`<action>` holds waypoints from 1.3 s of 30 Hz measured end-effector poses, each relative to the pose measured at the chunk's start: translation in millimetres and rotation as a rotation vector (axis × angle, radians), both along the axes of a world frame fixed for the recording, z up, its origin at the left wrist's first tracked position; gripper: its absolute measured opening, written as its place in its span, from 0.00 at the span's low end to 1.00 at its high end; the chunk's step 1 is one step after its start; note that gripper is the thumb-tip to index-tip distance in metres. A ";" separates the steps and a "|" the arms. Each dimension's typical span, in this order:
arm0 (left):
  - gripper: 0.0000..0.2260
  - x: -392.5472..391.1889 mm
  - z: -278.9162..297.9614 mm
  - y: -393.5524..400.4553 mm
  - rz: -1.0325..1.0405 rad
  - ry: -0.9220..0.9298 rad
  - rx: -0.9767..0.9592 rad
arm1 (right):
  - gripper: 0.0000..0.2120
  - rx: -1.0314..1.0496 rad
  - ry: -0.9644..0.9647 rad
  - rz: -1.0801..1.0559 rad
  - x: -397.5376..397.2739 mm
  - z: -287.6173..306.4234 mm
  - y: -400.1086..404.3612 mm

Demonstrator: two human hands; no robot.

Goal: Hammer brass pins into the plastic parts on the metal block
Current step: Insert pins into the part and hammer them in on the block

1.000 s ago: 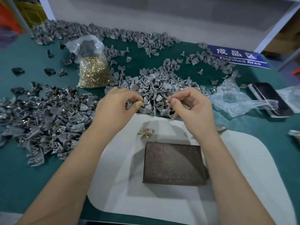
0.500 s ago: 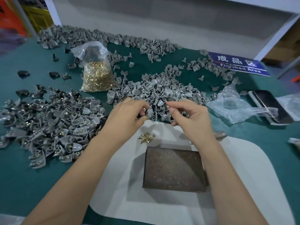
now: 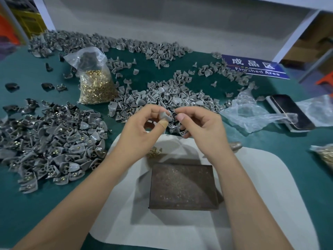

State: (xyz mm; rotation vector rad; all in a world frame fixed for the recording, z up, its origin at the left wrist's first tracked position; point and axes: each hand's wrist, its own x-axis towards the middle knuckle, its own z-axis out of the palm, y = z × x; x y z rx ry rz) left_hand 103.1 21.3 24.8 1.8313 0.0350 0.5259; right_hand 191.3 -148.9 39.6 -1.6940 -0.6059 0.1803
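Blue sign [image 3: 255,68] reading "Finished Area", left hand [image 3: 142,130] grip pinching grey plastic part [image 3: 164,116], right hand [image 3: 200,127] grip unclear

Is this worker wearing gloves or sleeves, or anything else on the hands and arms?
No gloves and no sleeves show: both forearms are bare right to the bottom edge of the picture. The left hand has a tan plaster wrapped round its thumb tip. The right hand wears nothing. No rings, watch or bracelets are visible.
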 end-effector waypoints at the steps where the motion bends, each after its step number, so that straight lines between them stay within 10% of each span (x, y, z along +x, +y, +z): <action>1: 0.04 0.4 -0.4 -0.4 -0.014 0.000 -0.019 | 0.08 0.020 0.032 0.048 -1.7 2.0 0.9; 39: 0.06 1.5 -5.5 -9.2 0.023 0.052 -0.155 | 0.03 0.106 0.114 0.064 -11.8 7.4 -2.6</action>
